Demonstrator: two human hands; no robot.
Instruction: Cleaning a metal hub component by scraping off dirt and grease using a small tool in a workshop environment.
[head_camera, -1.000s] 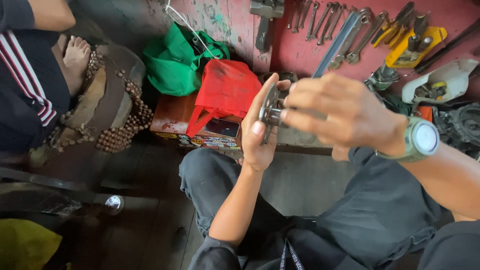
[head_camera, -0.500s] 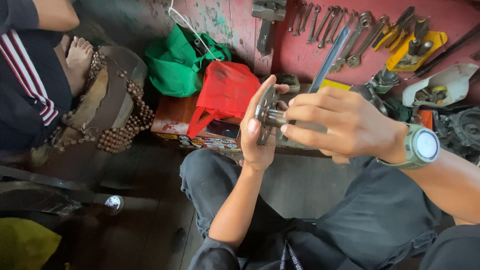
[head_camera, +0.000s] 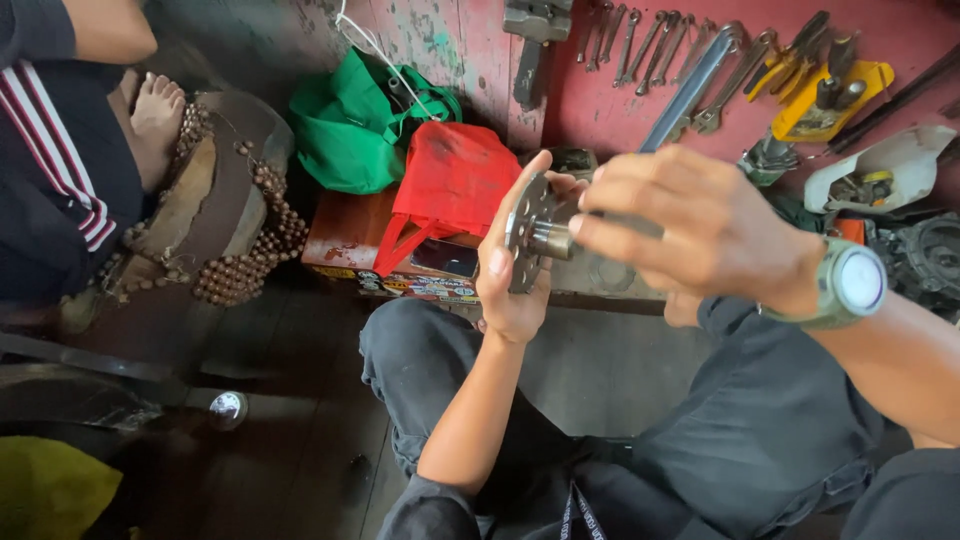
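My left hand (head_camera: 512, 270) grips a round grey metal disc part (head_camera: 528, 225) with holes around its rim, held upright in front of me. My right hand (head_camera: 690, 225), with a green watch on the wrist, closes its fingers on the short shaft sticking out of the disc's middle. Both hands hover above my knees in dark trousers. The far side of the part is hidden by my fingers.
A red bag (head_camera: 452, 180) and a green bag (head_camera: 350, 130) lie on a low box (head_camera: 345, 245) ahead. Wrenches (head_camera: 640, 40) and other tools rest on the red floor at the back. Another person's bare foot (head_camera: 158, 120) rests on a beaded seat (head_camera: 215, 215), left.
My hands and the metal part have shifted slightly left and down. The right hand's fingers have turned a little on the shaft.
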